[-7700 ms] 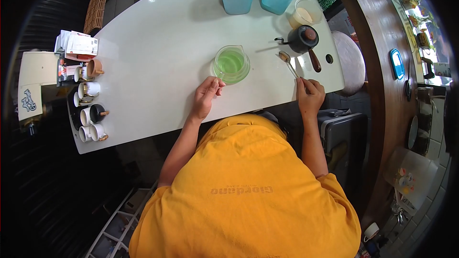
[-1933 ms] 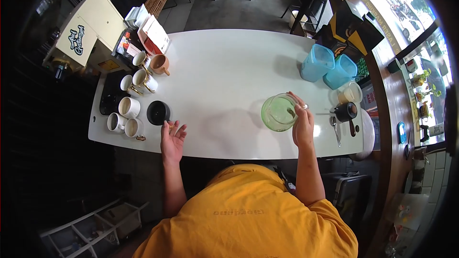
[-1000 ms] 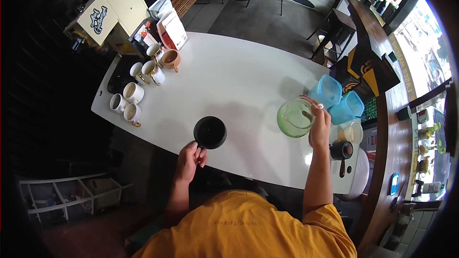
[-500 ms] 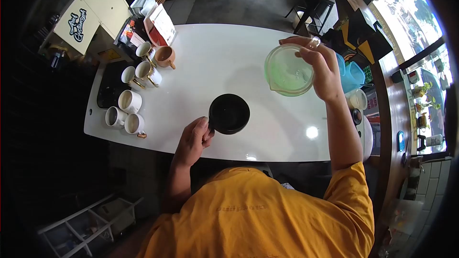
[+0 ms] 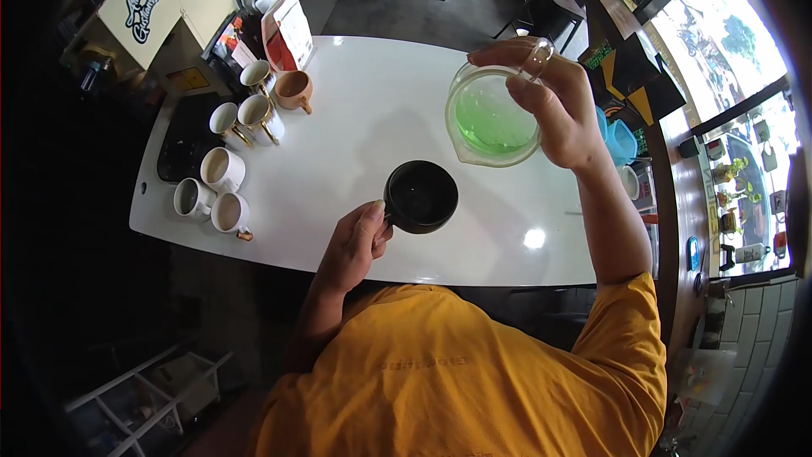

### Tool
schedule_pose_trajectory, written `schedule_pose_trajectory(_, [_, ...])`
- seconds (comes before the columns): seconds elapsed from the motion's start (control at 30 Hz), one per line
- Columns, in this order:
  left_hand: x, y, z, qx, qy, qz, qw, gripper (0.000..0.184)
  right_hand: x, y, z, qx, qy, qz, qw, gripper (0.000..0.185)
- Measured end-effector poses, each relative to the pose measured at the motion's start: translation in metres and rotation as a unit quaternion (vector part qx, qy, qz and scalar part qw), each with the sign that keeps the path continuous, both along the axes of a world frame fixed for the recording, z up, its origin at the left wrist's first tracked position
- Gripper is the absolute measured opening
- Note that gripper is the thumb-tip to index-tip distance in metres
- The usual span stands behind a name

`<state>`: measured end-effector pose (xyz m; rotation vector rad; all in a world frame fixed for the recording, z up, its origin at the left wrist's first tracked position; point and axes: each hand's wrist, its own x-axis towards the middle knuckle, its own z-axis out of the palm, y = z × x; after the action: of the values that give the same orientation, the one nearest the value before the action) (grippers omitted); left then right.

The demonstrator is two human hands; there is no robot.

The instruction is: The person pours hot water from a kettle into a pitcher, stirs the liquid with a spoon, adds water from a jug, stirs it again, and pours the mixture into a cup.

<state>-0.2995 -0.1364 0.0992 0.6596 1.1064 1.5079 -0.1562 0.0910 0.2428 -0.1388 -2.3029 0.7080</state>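
My left hand [image 5: 359, 239] is closed on the handle of a black cup [image 5: 421, 197], which is held over the front part of the white table. No liquid can be made out inside its dark bowl. Up and to the right, my right hand [image 5: 554, 101] grips a clear glass pitcher [image 5: 492, 123] by its handle. Green liquid lies in the pitcher, which leans so that its spout points down toward the cup. The two vessels are apart, and I see no stream between them.
Several mugs [image 5: 222, 171] stand along the left side of the white table [image 5: 372, 76], with a brown cup [image 5: 293, 90] behind them. A red and white bag [image 5: 288, 34] is at the back left. Blue containers [image 5: 622, 142] sit beyond my right forearm.
The pitcher has moved left toward the cup and tilted more, with its green liquid now gathered low. My left hand has shifted the cup slightly right and up in view.
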Motion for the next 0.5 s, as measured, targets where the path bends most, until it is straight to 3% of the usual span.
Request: schedule_pose_trajectory(0.5, [0.004, -0.001, 0.001, -0.007, 0.023, -0.007, 1.000, 0.033, -0.015, -0.012, 0.007, 0.102, -0.029, 0.016, 0.994, 0.037])
